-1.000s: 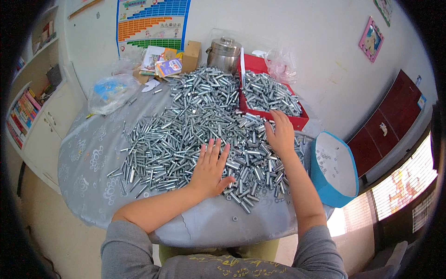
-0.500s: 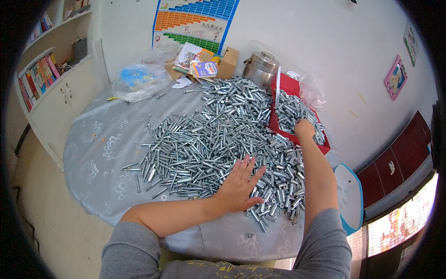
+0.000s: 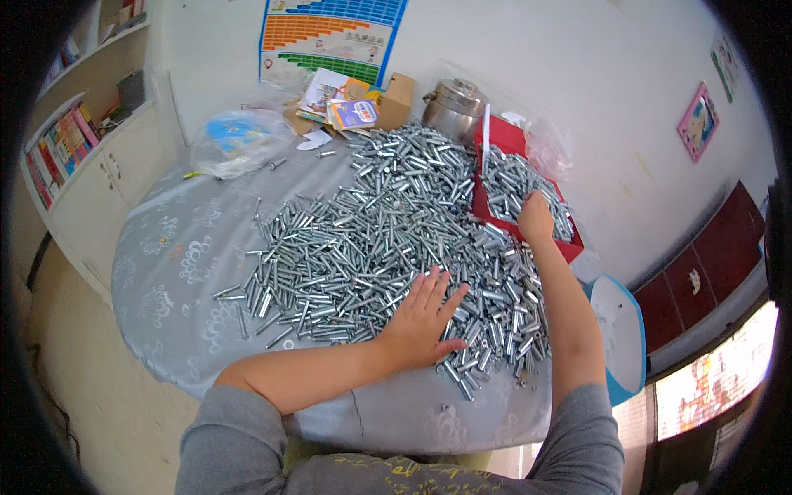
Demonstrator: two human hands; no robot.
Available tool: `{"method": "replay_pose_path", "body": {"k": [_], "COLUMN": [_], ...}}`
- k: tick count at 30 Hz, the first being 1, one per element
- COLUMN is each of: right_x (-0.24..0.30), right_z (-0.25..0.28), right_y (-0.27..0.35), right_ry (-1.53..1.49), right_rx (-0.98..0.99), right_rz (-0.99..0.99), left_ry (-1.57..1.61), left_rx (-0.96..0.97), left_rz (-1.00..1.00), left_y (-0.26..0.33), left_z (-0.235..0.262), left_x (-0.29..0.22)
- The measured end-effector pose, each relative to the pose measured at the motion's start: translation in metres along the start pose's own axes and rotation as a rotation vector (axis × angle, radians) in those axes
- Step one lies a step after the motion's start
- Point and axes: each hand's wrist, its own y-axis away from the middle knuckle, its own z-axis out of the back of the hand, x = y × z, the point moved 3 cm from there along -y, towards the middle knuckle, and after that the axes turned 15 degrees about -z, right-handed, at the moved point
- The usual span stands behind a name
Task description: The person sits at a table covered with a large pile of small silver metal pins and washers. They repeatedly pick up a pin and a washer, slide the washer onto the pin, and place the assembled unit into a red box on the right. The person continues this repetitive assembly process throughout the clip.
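Note:
A wide heap of shiny metal bolts and sleeves (image 3: 346,256) covers much of the table. My left hand (image 3: 419,324) lies palm down on the near edge of this heap, fingers stretched out and thumb apart, holding nothing. Over at the right, a red box (image 3: 569,249) full of more bolts (image 3: 513,177) stands against the heap. My right hand (image 3: 536,219) reaches over the near rim of the box, its fingers curled down at the bolts inside. Whatever those fingers hold, if anything, is hidden by the hand.
Behind the heap stand a steel pot (image 3: 454,107), an open cardboard box (image 3: 397,99), booklets (image 3: 353,114) and a plastic bag (image 3: 239,142) with something blue inside. A grey patterned cloth (image 3: 165,305) covers the round table. A blue-rimmed white stool or chair (image 3: 620,330) stands at the right.
The whole view has shifted slightly, so the table sits a little higher in it. Both hands stay at nearly the same places, the left on the heap and the right at the box.

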Motion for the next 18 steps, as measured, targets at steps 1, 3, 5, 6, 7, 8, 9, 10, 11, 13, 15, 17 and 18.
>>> {"method": "replay_pose_path", "body": {"k": [1, 3, 5, 6, 7, 8, 9, 10, 11, 13, 15, 17, 18], "right_x": [-0.005, -0.024, -0.037, -0.035, -0.030, -0.022, -0.019, -0.017, -0.020, -0.015, -0.012, -0.010, -0.011], "right_z": [0.000, -0.007, -0.007, -0.007, -0.006, -0.006, -0.004, -0.004, -0.019, -0.020, -0.022, -0.023, -0.024], "right_y": [0.002, -0.005, -0.008, -0.005, -0.005, -0.005, -0.002, 0.000, -0.008, -0.010, -0.012, -0.019, -0.020], "right_ry": [0.031, 0.168, 0.137, 0.119, 0.206, 0.215, 0.235, 0.255, 0.262, 0.235, 0.271, 0.263, 0.264], "right_rx": [0.023, 0.046, 0.083, 0.107, 0.049, 0.037, 0.031, 0.024, 0.061, 0.100, 0.119, 0.132, 0.143], "right_rz": [-0.057, -0.156, -0.096, -0.060, -0.029, 0.009, 0.037, 0.066, 0.046, 0.000, -0.010, -0.044, -0.064], "left_ry": [-0.017, -0.042, -0.015, -0.005, -0.011, -0.025, -0.024, -0.024, -0.013, -0.011, -0.014, -0.041, -0.048], "left_rx": [0.002, -0.015, -0.020, -0.018, -0.018, -0.037, -0.052, -0.068, -0.070, -0.079, -0.094, -0.057, -0.037], "left_rz": [-0.007, -0.030, -0.038, -0.034, -0.037, -0.030, -0.027, -0.024, -0.019, -0.010, -0.013, -0.003, 0.004], "left_y": [0.000, 0.000, 0.000, 0.001, 0.001, 0.001, 0.001, 0.001, 0.002, 0.001, 0.002, 0.001, 0.001], "left_z": [0.001, 0.000, -0.004, -0.006, -0.008, -0.006, -0.007, -0.007, -0.007, -0.004, -0.004, -0.002, -0.002], "left_x": [0.000, -0.002, -0.002, -0.001, -0.001, 0.001, -0.001, -0.001, -0.001, -0.001, -0.002, -0.001, -0.002]}}
